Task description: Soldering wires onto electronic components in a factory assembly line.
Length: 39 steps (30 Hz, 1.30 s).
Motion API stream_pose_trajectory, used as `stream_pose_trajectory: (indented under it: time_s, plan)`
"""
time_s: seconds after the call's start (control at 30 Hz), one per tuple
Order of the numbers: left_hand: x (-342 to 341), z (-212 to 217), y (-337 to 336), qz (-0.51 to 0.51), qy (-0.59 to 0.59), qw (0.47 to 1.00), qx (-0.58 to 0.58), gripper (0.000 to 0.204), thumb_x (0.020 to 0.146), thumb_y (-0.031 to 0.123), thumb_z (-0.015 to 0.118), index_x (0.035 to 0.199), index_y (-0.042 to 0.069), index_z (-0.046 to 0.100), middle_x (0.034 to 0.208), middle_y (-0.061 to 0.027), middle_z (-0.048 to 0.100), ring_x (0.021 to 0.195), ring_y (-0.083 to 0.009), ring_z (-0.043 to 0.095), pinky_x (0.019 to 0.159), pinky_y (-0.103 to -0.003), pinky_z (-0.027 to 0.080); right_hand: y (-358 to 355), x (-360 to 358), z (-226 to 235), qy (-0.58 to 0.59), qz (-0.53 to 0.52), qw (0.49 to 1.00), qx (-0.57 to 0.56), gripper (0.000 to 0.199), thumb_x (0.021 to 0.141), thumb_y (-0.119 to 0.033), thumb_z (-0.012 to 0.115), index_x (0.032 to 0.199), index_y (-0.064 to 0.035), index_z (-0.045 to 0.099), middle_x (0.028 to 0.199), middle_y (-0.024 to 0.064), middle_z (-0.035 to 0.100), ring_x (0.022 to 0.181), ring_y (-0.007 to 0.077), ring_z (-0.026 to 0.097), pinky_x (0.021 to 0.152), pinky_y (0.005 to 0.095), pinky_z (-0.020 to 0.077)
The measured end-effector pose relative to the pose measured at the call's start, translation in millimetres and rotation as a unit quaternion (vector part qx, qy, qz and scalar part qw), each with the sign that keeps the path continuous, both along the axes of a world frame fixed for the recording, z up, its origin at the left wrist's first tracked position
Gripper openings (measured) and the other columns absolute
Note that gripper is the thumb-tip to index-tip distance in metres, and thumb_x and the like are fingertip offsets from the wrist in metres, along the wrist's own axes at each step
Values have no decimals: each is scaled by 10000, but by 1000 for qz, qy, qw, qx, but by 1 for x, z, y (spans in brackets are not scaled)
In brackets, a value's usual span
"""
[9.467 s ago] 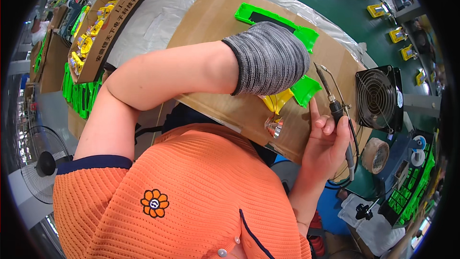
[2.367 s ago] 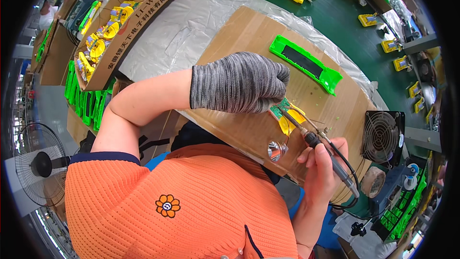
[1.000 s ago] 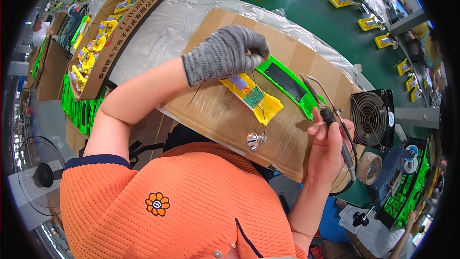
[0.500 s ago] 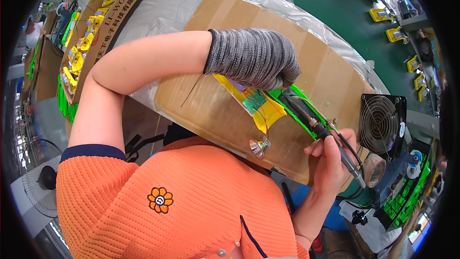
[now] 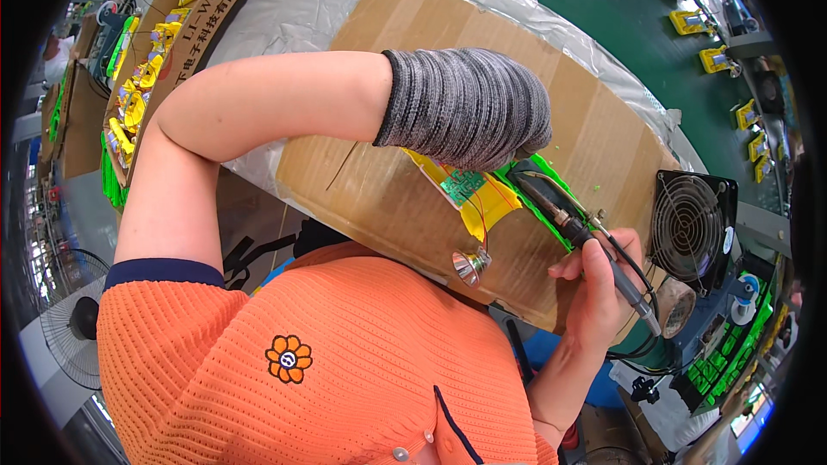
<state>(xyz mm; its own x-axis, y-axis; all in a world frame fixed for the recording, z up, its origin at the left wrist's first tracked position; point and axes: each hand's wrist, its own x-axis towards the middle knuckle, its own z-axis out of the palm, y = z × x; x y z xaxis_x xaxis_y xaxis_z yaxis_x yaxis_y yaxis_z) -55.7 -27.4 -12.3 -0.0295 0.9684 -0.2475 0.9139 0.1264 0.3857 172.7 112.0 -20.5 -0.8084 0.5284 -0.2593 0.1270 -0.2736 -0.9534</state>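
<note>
My left hand [image 5: 474,112], in a grey striped knit glove, is curled over a green plastic shell [image 5: 551,172]. Its fingertips are hidden, so what they grip does not show. My right hand [image 5: 599,280], bare, is closed round the handle of a soldering iron [image 5: 624,288]. A thin metal tube runs alongside the iron. Its tip points into the green shell close to my left fingers. Beside the shell lies a yellow plastic housing [image 5: 491,207] with a green circuit board [image 5: 463,188] on it. Thin wires lead from there to a shiny lamp reflector [image 5: 470,267].
Under the work is a cardboard sheet [image 5: 388,189] on clear plastic film. A small black fan [image 5: 689,228] stands at the right. An open carton [image 5: 202,43] of yellow assemblies is at the left. More yellow assemblies [image 5: 689,21] sit on the green surface at far right.
The whole view has shifted slightly. My left hand has edged a little to the right over the shell; my right hand keeps its hold on the soldering iron.
</note>
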Motion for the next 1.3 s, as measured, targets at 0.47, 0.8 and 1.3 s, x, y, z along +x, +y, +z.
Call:
stream_pose_trajectory:
  time_s: [0.47,0.8,1.3]
  plan:
    - [1,-1,-2,5,-7,1000,7,100,815,161,639,828,75,687,821,-134,626,775,-328,658,696,-416,529,13,19,-14,61,-26,998,1,132,926,-117,568,985,-35,482,782,157,637,574,177,572,832,376,539]
    - [7,20,-11,-1,46,993,109,109,804,196,676,864,107,691,850,-106,622,848,-309,633,756,-410,511,15,39,-23,122,-93,988,-1,205,912,-110,595,1059,-20,485,773,122,575,566,144,532,545,323,520]
    - [61,1,-14,28,-34,978,203,120,834,167,672,946,124,660,915,-88,659,893,-309,640,820,-416,502,-17,29,-27,204,-118,961,-148,99,978,-182,499,979,-87,523,613,3,490,614,158,548,1132,518,297]
